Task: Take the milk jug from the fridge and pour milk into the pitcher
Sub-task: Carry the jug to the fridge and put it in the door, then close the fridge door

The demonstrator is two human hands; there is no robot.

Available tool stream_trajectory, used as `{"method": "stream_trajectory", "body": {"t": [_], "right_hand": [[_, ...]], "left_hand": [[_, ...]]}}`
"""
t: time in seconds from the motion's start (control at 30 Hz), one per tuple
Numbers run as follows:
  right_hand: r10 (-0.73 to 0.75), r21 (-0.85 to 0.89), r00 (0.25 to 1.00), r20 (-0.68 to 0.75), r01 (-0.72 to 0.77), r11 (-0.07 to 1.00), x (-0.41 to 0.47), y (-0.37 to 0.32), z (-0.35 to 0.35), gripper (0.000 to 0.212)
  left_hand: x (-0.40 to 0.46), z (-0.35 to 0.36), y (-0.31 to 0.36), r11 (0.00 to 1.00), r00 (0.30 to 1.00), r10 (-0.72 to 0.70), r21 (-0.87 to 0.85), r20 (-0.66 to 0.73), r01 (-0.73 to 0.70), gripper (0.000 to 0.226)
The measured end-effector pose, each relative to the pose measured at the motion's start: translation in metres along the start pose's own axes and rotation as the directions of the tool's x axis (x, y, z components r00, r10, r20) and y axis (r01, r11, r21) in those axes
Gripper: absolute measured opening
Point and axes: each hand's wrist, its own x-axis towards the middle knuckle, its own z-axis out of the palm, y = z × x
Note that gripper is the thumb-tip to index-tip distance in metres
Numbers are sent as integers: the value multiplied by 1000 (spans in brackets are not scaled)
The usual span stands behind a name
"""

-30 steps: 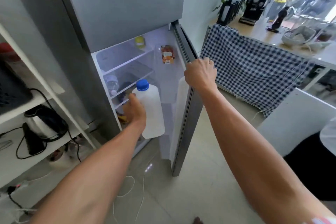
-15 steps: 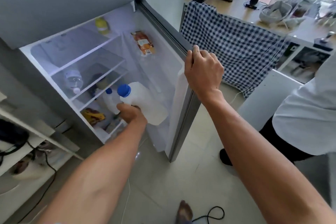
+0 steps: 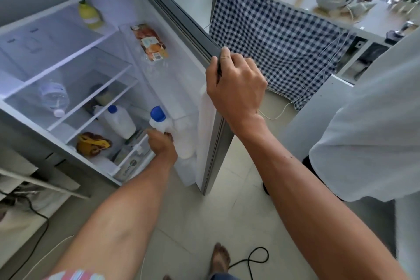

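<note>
The fridge [image 3: 68, 57] stands open with its door [image 3: 181, 29] swung to the right. My left hand [image 3: 161, 143] grips a white milk jug [image 3: 181, 138] with a blue cap by its handle, low in front of the door's inner shelf. The jug leans to the left. My right hand [image 3: 234, 84] holds the top edge of the open door, fingers curled over it. A second white jug [image 3: 118, 120] with a blue cap stands on a lower fridge shelf. No pitcher is in view.
Inside the fridge are a yellow bottle [image 3: 89, 15], a clear water bottle [image 3: 53, 98], a food packet [image 3: 151, 43] and a yellow bag [image 3: 93, 143]. A checked cloth [image 3: 272, 41] hangs over the counter at right. A person in a white shirt [image 3: 375, 132] stands close at right. A black cable [image 3: 252, 259] lies on the floor.
My view has moved closer and lower toward the fridge. The jug in my left hand has come down and tilted near the door shelf. My right hand stays on the door's edge.
</note>
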Motion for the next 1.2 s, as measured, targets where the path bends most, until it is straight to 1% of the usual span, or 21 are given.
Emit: {"method": "stream_trajectory", "body": {"t": [0.17, 0.27, 0.33, 0.43, 0.57, 0.6, 0.67, 0.8, 0.93, 1.03, 1.1, 1.2], "right_hand": [[13, 11, 1000, 2, -13, 1000, 1, 2, 1, 34], [15, 3, 1000, 1, -15, 1000, 1, 2, 0, 34], [13, 0, 1000, 5, -13, 1000, 1, 1, -1, 33], [17, -9, 1000, 13, -16, 1000, 1, 0, -2, 32], [28, -17, 999, 34, -28, 999, 1, -2, -5, 31], [29, -16, 999, 44, -29, 999, 1, -4, -7, 31], [42, -22, 997, 68, -41, 999, 1, -8, -11, 32], [69, -36, 988, 135, -65, 997, 0, -24, -20, 34], [81, -44, 971, 226, -73, 996, -6, -50, -30, 37], [62, -43, 955, 289, -52, 998, -13, -76, -38, 38], [58, -8, 946, 320, -59, 998, -18, -95, -43, 38], [56, 98, 933, 355, -97, 990, -25, -123, -51, 35]], "left_hand": [[-1, 4, -3, 968, 979, 53, 231, 199, -99, 33], [-1, 5, -6, 904, 948, 69, 381, 312, -191, 41], [-2, 4, -9, 863, 929, 65, 447, 364, -236, 43], [-5, -1, -5, 820, 920, 49, 510, 388, -259, 39], [22, -15, -3, 784, 917, 86, 542, 388, -303, 22], [22, -18, 1, 771, 913, 107, 547, 393, -325, 17], [-2, -22, 24, 779, 914, 163, 520, 372, -351, 15], [-37, -34, 64, 792, 883, 323, 412, 341, -450, 21], [-52, -49, 99, 751, 850, 374, 415, 371, -513, 23], [-65, -64, 120, 706, 814, 425, 417, 397, -572, 26], [-71, -76, 131, 680, 799, 446, 427, 404, -596, 29], [-72, -94, 143, 682, 801, 463, 424, 381, -596, 31]]}}
